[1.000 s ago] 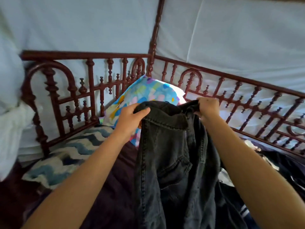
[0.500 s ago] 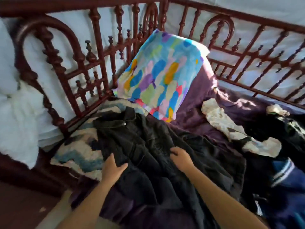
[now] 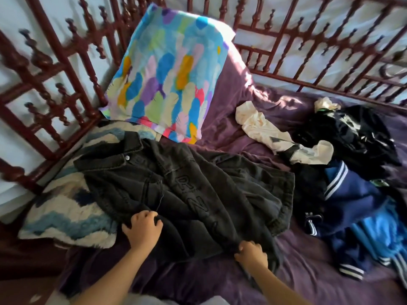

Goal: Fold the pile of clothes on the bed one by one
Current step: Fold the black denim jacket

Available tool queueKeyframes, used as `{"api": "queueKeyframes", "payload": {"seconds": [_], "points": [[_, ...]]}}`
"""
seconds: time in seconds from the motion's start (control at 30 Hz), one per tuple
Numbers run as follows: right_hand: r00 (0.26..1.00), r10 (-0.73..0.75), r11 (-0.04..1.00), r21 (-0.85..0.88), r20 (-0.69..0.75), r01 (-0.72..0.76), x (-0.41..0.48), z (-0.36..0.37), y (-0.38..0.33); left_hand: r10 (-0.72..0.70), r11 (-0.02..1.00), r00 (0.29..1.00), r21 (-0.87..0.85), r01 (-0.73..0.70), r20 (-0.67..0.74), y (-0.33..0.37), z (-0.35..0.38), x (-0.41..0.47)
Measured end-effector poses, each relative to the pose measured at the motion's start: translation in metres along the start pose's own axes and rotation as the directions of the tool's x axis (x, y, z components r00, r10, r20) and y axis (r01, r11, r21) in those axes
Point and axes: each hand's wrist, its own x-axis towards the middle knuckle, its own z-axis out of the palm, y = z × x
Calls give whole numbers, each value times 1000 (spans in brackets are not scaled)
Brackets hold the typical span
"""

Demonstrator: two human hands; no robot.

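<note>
My left hand (image 3: 142,230) grips the near edge of the black denim jacket (image 3: 187,190), which lies diagonally on the bed (image 3: 308,271), collar pointing far-left, hem right, and my right hand (image 3: 251,256) pinches that same edge.

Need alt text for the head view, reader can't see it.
Left hand and right hand grip a black denim jacket spread on the purple bedsheet. A colourful pillow leans on the bed rail; unfolded clothes lie at right.
</note>
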Motion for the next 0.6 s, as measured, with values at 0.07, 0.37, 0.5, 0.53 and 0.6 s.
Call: {"api": "queueKeyframes", "payload": {"seconds": [0.07, 0.37, 0.5, 0.53, 0.6], "points": [[999, -41, 999, 16, -20, 41, 0, 1, 0, -37, 999, 999, -9, 38, 10, -1, 1, -3], [746, -42, 932, 243, -665, 269, 54, -292, -4, -167, 984, 986, -71, 165, -20, 17, 3, -19], [526, 71, 897, 285, -847, 338, 57, -365, -29, -151, 984, 987, -106, 144, -55, 26, 9, -27], [526, 23, 911, 235, -850, 339, 57, -357, -36, -152, 983, 987, -112, 146, -53, 27, 11, -29], [600, -136, 906, 146, -789, 397, 58, -304, -45, -157, 982, 987, -108, 152, -40, 27, 16, -34]]}}
